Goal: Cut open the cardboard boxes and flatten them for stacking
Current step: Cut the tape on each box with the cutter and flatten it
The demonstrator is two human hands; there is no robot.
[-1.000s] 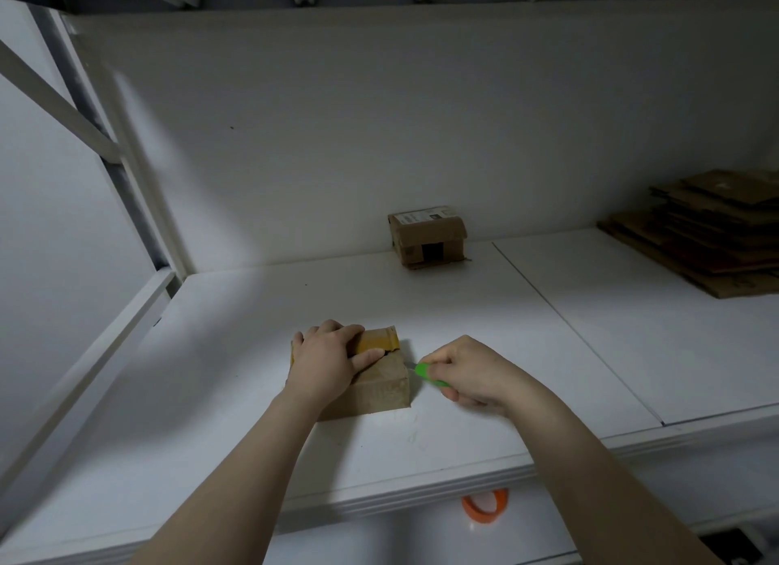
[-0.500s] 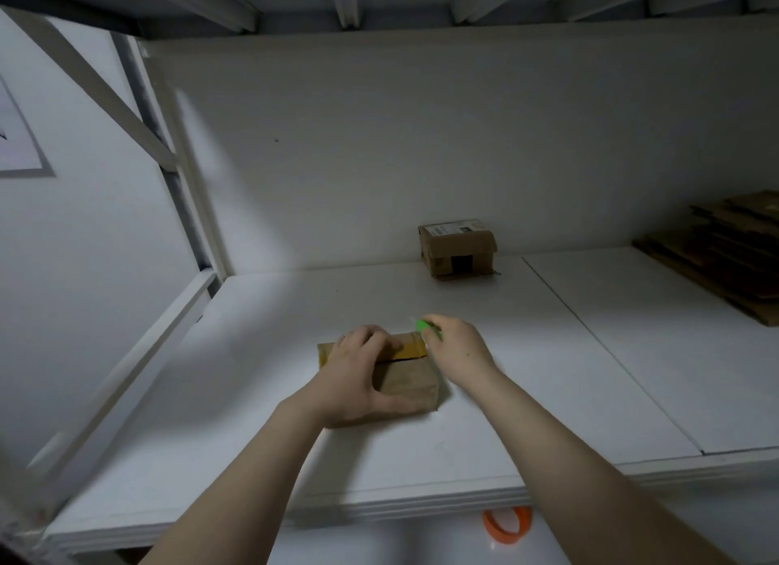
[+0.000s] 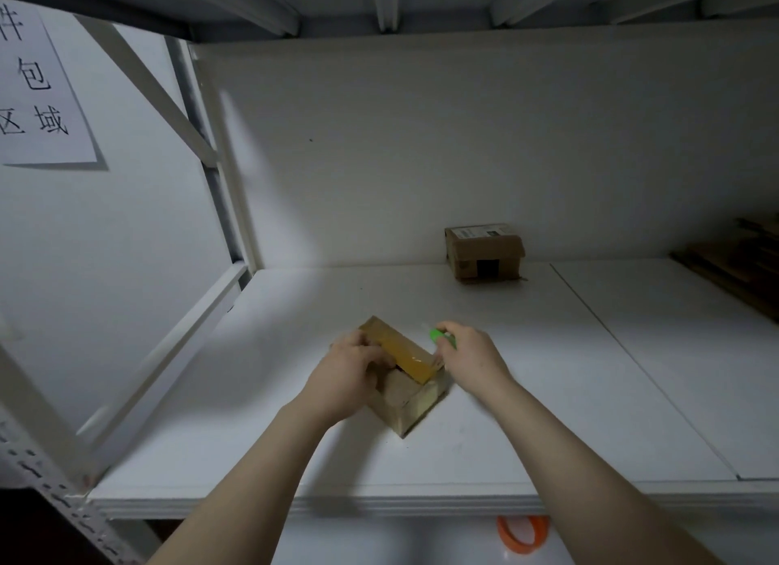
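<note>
Now, step: cutting tape on the small cardboard box (image 3: 406, 389), flattening not begun; box keeps its shape.
Box place: on the white shelf board (image 3: 527, 438), left panel, roughly mid-depth, well clear of the front edge; turned so one corner points at me.
Tape: glossy yellow-brown tape strip (image 3: 402, 355) runs along the top seam, a dark gap shows beside it, so the flap looks partly lifted.
Left hand: my left hand (image 3: 347, 372) lies on the box top, fingers curled over the left end of the tape, pressing down to steady it.
Right hand: my right hand (image 3: 470, 353) is closed round a green cutter (image 3: 440, 337), green tip sticking out above the fingers at the box's far right corner; blade itself too small to see, cannot tell if it touches the tape.
Second box: another cardboard box (image 3: 484, 250) stands at the back edge of the board, against the wall, well apart, uncut as far as I can judge.
Flat stack: dark flattened cardboard (image 3: 742, 265) lies at the far right edge, partly out of view.
Other: orange tape roll (image 3: 522, 533) below the front edge.
Next move, my guess: draw the blade along the seam away from the left fingers, keep holding the box down, then open flaps and press flat.
Risk: blade slipping toward the holding hand.
</note>
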